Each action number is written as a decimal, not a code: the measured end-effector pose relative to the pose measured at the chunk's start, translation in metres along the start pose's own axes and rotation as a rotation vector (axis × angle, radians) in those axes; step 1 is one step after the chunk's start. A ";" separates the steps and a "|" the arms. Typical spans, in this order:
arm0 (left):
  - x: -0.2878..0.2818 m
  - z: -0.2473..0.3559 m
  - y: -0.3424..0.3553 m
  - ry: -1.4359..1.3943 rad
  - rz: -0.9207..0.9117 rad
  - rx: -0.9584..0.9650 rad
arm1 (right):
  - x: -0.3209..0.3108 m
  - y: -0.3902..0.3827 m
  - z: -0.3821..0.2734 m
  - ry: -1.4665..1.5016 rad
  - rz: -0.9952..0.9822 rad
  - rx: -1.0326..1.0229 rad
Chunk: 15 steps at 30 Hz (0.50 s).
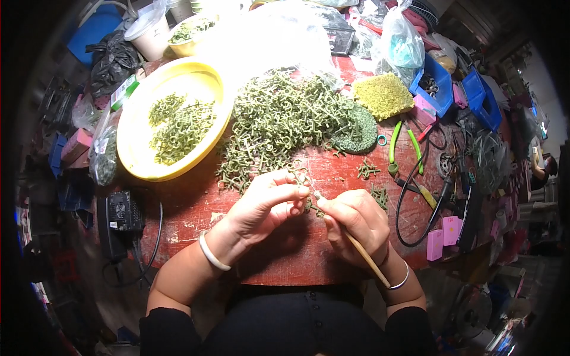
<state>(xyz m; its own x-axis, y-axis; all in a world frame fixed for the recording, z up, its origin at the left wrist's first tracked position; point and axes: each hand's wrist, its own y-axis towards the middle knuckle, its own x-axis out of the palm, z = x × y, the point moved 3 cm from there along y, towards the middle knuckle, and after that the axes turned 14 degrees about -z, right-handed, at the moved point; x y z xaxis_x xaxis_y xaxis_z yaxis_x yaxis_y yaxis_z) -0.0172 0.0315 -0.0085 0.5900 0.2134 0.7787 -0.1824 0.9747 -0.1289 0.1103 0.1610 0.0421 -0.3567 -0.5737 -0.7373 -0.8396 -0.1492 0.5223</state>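
Pale wood lies across your right hand (pixel 359 218): thumb and fingers press together around a slim tool with a round wooden handle (pixel 366 261), close to its narrow metal front, and its back end slants over your wrist, probably for fine control. Your left hand (pixel 261 203) brings thumb and index finger together, apparently pinching a small green curled piece (pixel 299 176); its outline is too fine to read. The tool points at that pinch, but I cannot tell whether they touch.

Just beyond your fingers spreads a loose heap of dull-green curled pieces (pixel 291 113), likely placed there to keep your reach short. To its left, a round yellow basin (pixel 133 133) holds more; on its right, it overlaps a round green textured pad (pixel 363 137).

Bare, worn red tabletop (pixel 190 207) gives your left wrist room toward the basin, and its near edge passes under your forearms. Rightward, a looped black cord (pixel 399 228) and 2 pink blocks (pixel 435 244) limit your elbow.
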 end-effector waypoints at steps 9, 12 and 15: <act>-0.003 -0.006 0.007 -0.024 -0.016 0.033 | -0.010 -0.004 -0.001 -0.057 0.047 -0.015; -0.004 -0.004 0.003 0.049 0.021 0.042 | -0.019 -0.002 0.002 -0.170 0.212 -0.040; -0.003 -0.007 0.003 0.073 -0.048 0.031 | -0.030 -0.008 0.023 -0.118 0.286 0.198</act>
<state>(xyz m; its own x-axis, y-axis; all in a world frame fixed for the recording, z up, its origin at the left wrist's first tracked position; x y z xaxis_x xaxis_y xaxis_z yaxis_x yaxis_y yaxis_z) -0.0141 0.0345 -0.0152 0.6540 0.1714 0.7368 -0.1761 0.9817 -0.0721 0.1187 0.1983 0.0500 -0.6236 -0.4713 -0.6237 -0.7579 0.1689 0.6302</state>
